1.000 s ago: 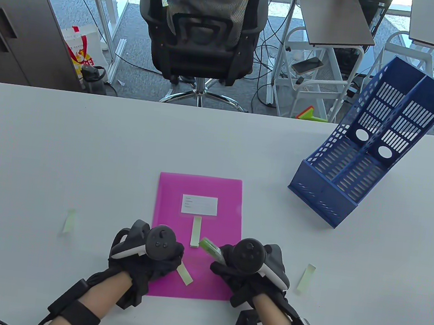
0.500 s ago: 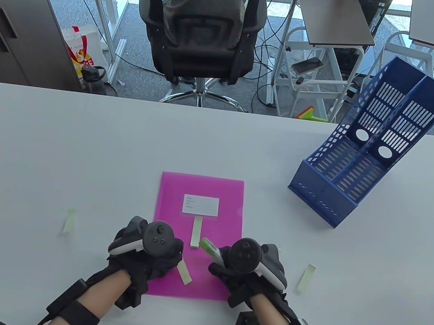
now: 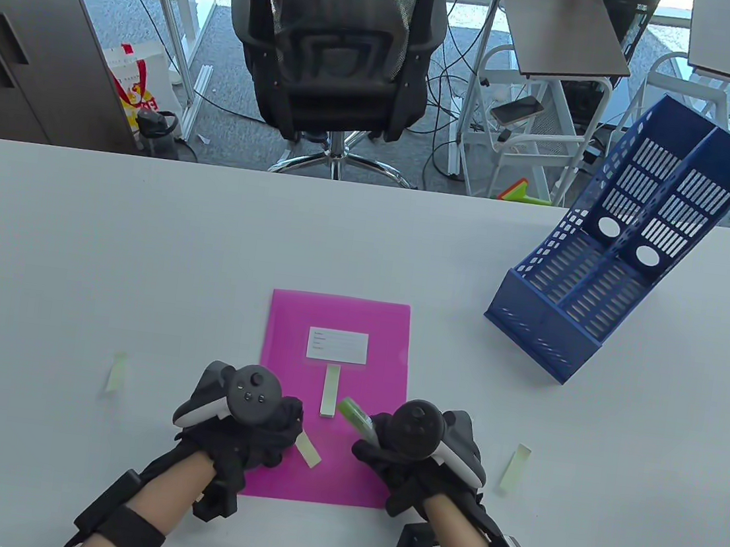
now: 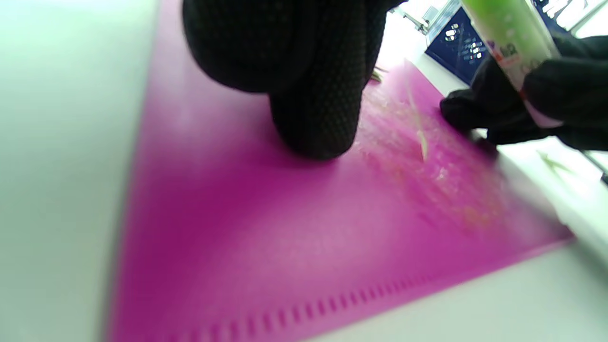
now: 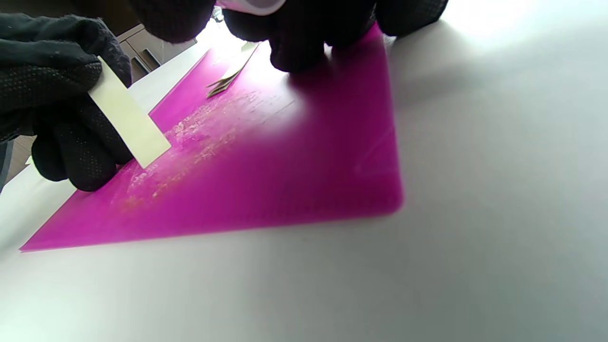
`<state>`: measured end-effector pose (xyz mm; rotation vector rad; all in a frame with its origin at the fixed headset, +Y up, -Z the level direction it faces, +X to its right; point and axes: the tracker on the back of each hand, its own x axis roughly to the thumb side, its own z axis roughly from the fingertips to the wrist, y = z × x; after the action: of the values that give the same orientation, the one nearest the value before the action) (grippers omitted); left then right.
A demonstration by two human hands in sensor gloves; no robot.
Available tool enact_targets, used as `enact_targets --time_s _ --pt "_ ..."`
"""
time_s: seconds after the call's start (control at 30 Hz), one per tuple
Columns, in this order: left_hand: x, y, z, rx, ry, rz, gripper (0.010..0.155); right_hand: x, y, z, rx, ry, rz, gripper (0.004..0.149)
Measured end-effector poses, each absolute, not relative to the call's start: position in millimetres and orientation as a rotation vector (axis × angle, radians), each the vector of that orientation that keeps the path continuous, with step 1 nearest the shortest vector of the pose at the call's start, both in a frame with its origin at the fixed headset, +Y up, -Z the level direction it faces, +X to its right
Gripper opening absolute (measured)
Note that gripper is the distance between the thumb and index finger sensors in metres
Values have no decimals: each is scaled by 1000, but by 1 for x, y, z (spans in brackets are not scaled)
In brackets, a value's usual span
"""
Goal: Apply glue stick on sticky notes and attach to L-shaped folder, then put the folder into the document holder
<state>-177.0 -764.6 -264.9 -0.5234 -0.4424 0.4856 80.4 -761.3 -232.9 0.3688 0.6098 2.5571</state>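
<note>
A magenta folder (image 3: 365, 327) with a white label (image 3: 337, 345) lies flat near the table's front edge. One pale green sticky note (image 3: 329, 390) lies on it below the label. My left hand (image 3: 266, 431) pinches another sticky note (image 3: 309, 449) (image 5: 127, 118) and holds it just above the folder's lower left part (image 5: 285, 156). My right hand (image 3: 393, 453) grips a green glue stick (image 3: 357, 417) (image 4: 510, 40), tip pointing up and left, over the folder's lower right. Glue smears (image 4: 427, 175) show on the folder between the hands.
A blue two-slot document holder (image 3: 614, 251) stands tilted at the table's right rear. Loose sticky notes lie on the table at left (image 3: 117, 373) and right (image 3: 515, 468). A black office chair (image 3: 339, 51) stands behind the table.
My left hand with its sticky note has drifted a little left and toward the front edge. The folder shifted slightly right. My right hand and glue stick stay nearly still.
</note>
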Motion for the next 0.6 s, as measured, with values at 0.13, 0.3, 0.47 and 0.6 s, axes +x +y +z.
enact_targets --time_s 0.13,0.3,0.47,0.6 --pt "-184 -767 -269 -581 -437 572 41 81 -761 -234 358 614 2545 50" --pt "-186 -726 -274 -260 -356 364 35 84 -762 -237 344 623 2504 50" --pt "-165 -691 -279 20 -217 139 35 87 -762 -239 338 631 2472 50" --pt "-145 -689 -292 35 -142 18 36 88 -763 -239 326 635 2449 50"
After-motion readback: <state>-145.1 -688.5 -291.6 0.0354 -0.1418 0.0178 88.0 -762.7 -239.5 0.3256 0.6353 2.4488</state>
